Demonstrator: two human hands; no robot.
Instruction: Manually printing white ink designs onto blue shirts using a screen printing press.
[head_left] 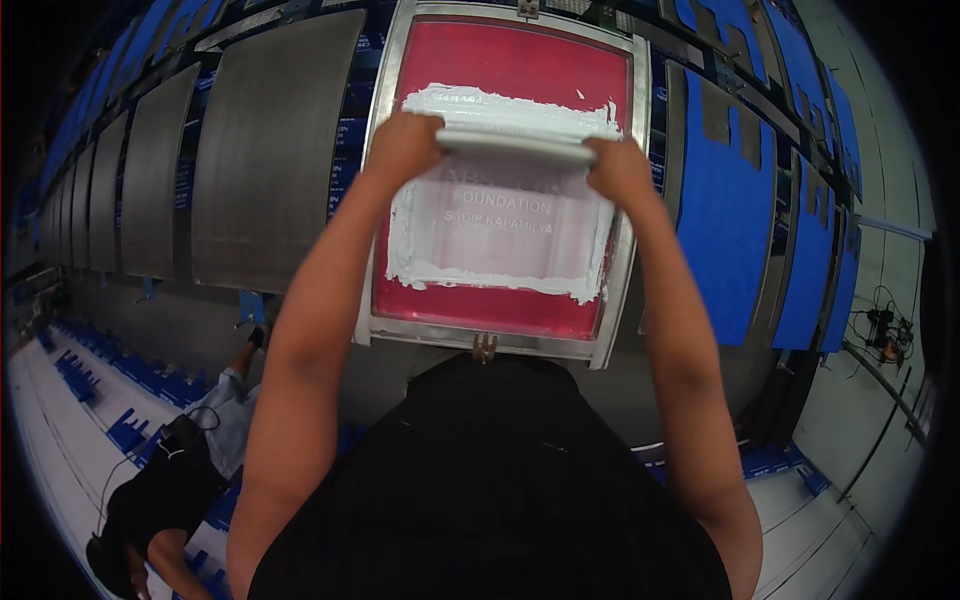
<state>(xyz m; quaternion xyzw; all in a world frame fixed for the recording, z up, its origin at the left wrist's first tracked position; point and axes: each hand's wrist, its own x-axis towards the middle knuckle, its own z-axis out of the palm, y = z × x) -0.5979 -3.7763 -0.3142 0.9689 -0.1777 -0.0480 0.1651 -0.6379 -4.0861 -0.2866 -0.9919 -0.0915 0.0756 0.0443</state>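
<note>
My left hand (408, 148) and my right hand (618, 170) are closed around the two ends of a pale squeegee (515, 145), which is slightly blurred. It lies crosswise over the upper part of a screen-printing frame with metal edges (430, 335). Red mesh (515, 60) fills the frame. Thick white ink (470, 100) is banked beyond the squeegee, and ragged white ink also borders the sides and near end of the printing area. Between my forearms, pale lettering shows through the thinly coated middle. The squeegee's lower edge is hard to make out.
Grey flat boards (275, 150) stand in a row to the left. Boards with blue pieces (720, 220) line the right. A metal clamp (484, 347) sits at the frame's near edge. Another person (170, 480) is bent over at lower left. Tangled cables (880, 325) lie far right.
</note>
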